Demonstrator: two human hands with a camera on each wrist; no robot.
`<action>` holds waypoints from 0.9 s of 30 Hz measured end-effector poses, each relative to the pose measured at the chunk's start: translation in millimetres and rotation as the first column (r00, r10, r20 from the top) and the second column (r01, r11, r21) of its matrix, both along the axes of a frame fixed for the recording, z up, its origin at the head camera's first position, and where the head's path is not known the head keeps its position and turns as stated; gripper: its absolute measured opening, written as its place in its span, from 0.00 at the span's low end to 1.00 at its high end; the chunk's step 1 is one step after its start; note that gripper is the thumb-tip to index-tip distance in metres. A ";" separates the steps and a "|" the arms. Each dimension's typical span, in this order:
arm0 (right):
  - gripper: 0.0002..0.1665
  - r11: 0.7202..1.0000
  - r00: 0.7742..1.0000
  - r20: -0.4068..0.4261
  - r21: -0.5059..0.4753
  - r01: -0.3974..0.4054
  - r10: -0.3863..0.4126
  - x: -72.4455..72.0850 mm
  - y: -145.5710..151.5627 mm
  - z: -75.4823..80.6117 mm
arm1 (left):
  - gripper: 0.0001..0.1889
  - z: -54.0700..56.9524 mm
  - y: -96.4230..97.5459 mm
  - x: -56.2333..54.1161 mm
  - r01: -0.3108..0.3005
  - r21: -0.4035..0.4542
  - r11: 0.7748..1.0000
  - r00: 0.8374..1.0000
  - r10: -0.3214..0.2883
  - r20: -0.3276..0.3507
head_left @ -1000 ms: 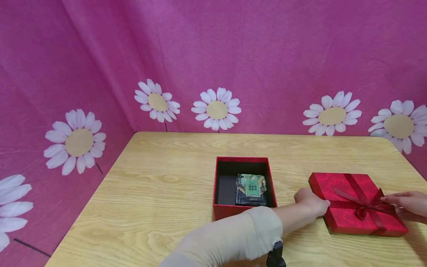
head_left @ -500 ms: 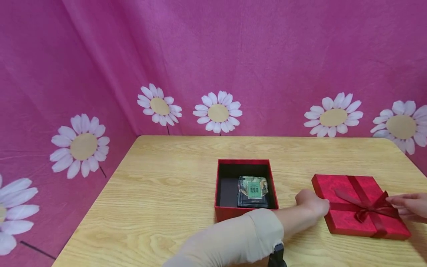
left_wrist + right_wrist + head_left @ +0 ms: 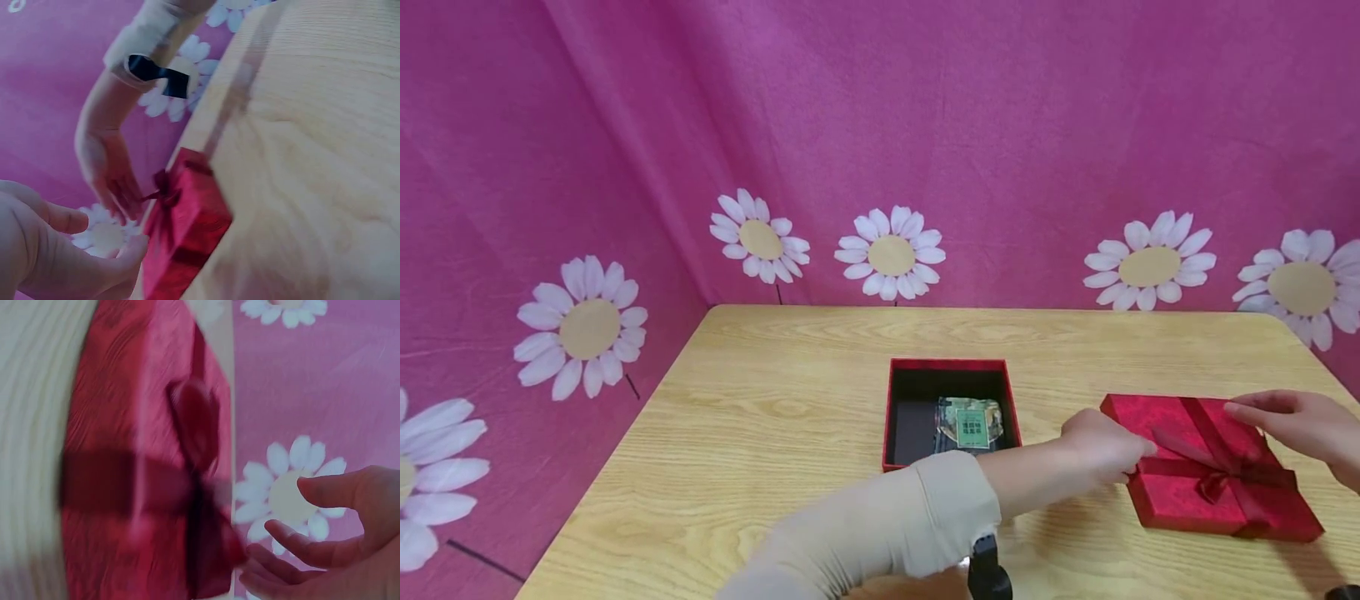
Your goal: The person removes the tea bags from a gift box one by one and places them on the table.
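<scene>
A red gift-box lid (image 3: 1153, 410), tied with a dark red ribbon bow (image 3: 1217, 481), lies on the right side of the table. My left hand (image 3: 1097, 446) is right at its left edge; in the left wrist view the thumb and index finger stand apart with nothing between them. My right hand (image 3: 1296, 425) hovers by the lid's back right part, its fingers loosely spread beside the bow in the right wrist view. Left of the lid stands the uncovered red box (image 3: 951, 363) with a dark inside. A green and black packet (image 3: 970, 417) lies in it.
The wooden table (image 3: 737, 433) carries both box and lid. My left forearm in its beige sleeve (image 3: 880, 521) crosses in front of the box and hides its near side. A pink curtain (image 3: 1015, 150) with white daisies hangs behind and to the left.
My right hand has let go of the bow's right side and moved back and upward over the lid. My left hand has shifted slightly at the left edge. The lid has barely moved.
</scene>
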State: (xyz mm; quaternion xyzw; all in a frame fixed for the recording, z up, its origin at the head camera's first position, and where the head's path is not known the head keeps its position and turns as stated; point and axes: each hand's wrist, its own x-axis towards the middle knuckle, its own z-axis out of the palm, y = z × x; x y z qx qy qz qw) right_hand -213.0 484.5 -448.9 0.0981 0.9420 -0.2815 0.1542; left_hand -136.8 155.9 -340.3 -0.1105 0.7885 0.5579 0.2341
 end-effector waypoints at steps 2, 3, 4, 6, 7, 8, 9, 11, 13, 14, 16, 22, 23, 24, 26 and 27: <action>0.53 0.999 0.999 0.010 -0.034 -0.031 0.031 7.5 -27.3 24.0 | 0.06 7.2 -9.3 -2.7 0.030 0.067 0.997 0.999 -0.029 -0.017; 0.51 0.997 0.999 0.011 -0.057 -0.048 0.049 11.9 -41.8 36.3 | 0.04 10.3 -14.2 -4.7 0.045 0.093 0.995 0.999 -0.043 -0.032; 0.49 0.994 0.997 0.026 -0.086 -0.067 0.070 16.7 -56.1 50.2 | 0.03 13.5 -19.3 -7.0 0.059 0.107 0.993 0.997 -0.054 -0.048; 0.46 0.984 0.992 0.049 -0.141 -0.107 0.115 25.3 -80.8 74.2 | 0.02 19.2 -30.4 -13.0 0.077 0.121 0.990 0.994 -0.067 -0.085; 0.44 0.981 0.991 0.041 -0.150 -0.124 0.131 28.5 -91.1 81.9 | 0.02 21.2 -36.3 -16.2 0.082 0.131 0.988 0.992 -0.069 -0.101; 0.43 0.974 0.988 0.040 -0.174 -0.142 0.151 30.6 -99.5 88.4 | 0.02 23.1 -42.8 -19.5 0.088 0.146 0.985 0.991 -0.072 -0.115; 0.42 0.969 0.985 0.031 -0.191 -0.160 0.169 31.6 -106.5 92.1 | 0.03 24.7 -49.8 -22.7 0.094 0.155 0.983 0.989 -0.074 -0.128; 0.41 0.952 0.979 0.022 -0.237 -0.194 0.204 31.3 -116.5 95.7 | 0.04 26.9 -64.8 -29.3 0.109 0.167 0.980 0.985 -0.085 -0.148; 0.40 0.931 0.974 0.021 -0.299 -0.209 0.226 28.2 -122.5 95.2 | 0.06 27.8 -81.2 -35.9 0.135 0.168 0.976 0.981 -0.107 -0.164; 0.40 0.920 0.973 0.028 -0.332 -0.209 0.231 26.5 -124.9 94.5 | 0.07 28.0 -89.3 -39.4 0.145 0.167 0.975 0.979 -0.117 -0.170; 0.40 0.900 0.971 0.039 -0.387 -0.202 0.235 22.7 -129.3 92.5 | 0.10 27.6 -105.4 -46.6 0.169 0.162 0.972 0.975 -0.140 -0.175; 0.37 0.816 0.968 0.022 -0.543 -0.199 0.251 15.6 -147.1 89.6 | 0.17 24.7 -147.7 -60.2 0.218 0.087 0.972 0.965 -0.201 -0.167; 0.37 0.793 0.967 0.018 -0.576 -0.199 0.256 15.1 -150.5 90.0 | 0.18 23.6 -152.9 -61.3 0.220 0.072 0.973 0.965 -0.206 -0.165; 0.36 0.769 0.965 0.014 -0.607 -0.200 0.263 14.8 -154.0 90.5 | 0.18 22.8 -157.7 -62.0 0.221 0.061 0.973 0.964 -0.209 -0.164; 0.36 0.733 0.962 0.018 -0.652 -0.196 0.274 14.4 -162.1 91.9 | 0.18 19.4 -166.2 -63.4 0.215 0.052 0.975 0.965 -0.204 -0.164; 0.37 0.720 0.960 0.022 -0.666 -0.196 0.281 14.4 -166.9 92.7 | 0.17 17.7 -170.1 -63.8 0.208 0.056 0.977 0.967 -0.196 -0.161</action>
